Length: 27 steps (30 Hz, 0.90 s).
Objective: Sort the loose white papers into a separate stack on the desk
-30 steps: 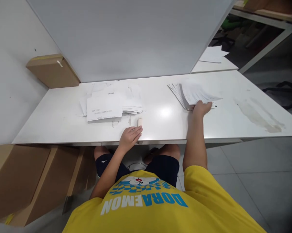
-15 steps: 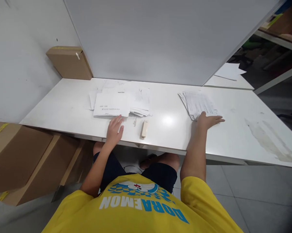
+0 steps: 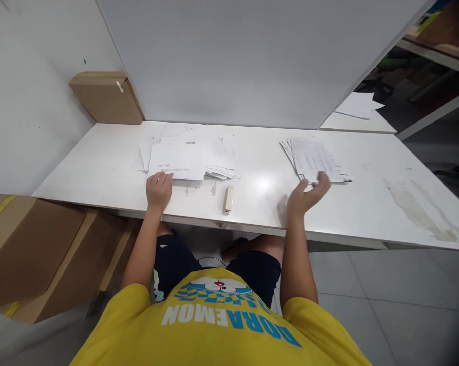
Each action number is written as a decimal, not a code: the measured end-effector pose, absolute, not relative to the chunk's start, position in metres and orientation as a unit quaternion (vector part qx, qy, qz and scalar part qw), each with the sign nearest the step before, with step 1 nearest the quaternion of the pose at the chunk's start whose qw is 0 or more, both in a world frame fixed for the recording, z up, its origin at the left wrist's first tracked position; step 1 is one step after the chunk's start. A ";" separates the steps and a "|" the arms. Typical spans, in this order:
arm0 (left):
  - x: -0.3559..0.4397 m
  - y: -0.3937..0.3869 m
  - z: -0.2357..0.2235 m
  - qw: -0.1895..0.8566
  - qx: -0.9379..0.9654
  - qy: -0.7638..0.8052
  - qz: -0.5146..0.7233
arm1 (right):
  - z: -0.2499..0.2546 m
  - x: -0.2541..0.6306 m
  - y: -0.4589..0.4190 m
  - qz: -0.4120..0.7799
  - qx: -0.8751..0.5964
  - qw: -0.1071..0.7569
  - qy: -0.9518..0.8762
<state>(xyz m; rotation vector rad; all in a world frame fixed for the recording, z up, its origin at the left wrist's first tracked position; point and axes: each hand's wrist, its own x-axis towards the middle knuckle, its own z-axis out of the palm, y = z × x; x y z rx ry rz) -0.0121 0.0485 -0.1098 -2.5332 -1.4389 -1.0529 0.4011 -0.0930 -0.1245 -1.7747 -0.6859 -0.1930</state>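
Sat at the white surface [image 3: 259, 203]. Touched the wider paper pile [image 3: 178, 157] with left grip [image 3: 159, 192], could not tell if pinching; risked scattering loose sheets by dragging. Held right grip [image 3: 307, 197] spread, unladen, beside the smaller pile [image 3: 313, 157], risking skew by brushing. Had the stapler [image 3: 229, 198] between both grips, liable to fall if bumped.

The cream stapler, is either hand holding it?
No, the cream stapler lies on the desk between the left hand and the right hand, touched by neither.

Glossy smooth white tabletop [image 3: 252, 203]; matt cardboard box [image 3: 103, 101]; 2 paper stacks [image 3: 176, 157] [image 3: 313, 157]; yellow cloth shirt [image 3: 138, 335].
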 end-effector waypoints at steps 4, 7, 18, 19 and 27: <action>-0.009 0.052 -0.110 -0.009 -0.862 -0.401 -0.311 | -0.102 0.330 -0.082 -0.009 -0.662 0.632 -0.404; -0.010 0.053 -0.113 -0.022 -0.862 -0.393 -0.320 | -0.083 0.273 -0.071 0.181 -0.581 0.643 -0.465; -0.018 0.041 -0.110 0.056 -0.884 -0.317 -0.339 | -0.092 0.114 -0.051 0.632 -0.388 0.661 -0.116; -0.019 0.038 -0.110 0.051 -0.890 -0.306 -0.334 | -0.093 0.112 -0.049 0.623 -0.386 0.671 -0.109; -0.032 -0.001 -0.118 -0.013 -0.899 -0.322 -0.296 | -0.108 0.119 -0.060 0.546 -0.419 0.721 -0.078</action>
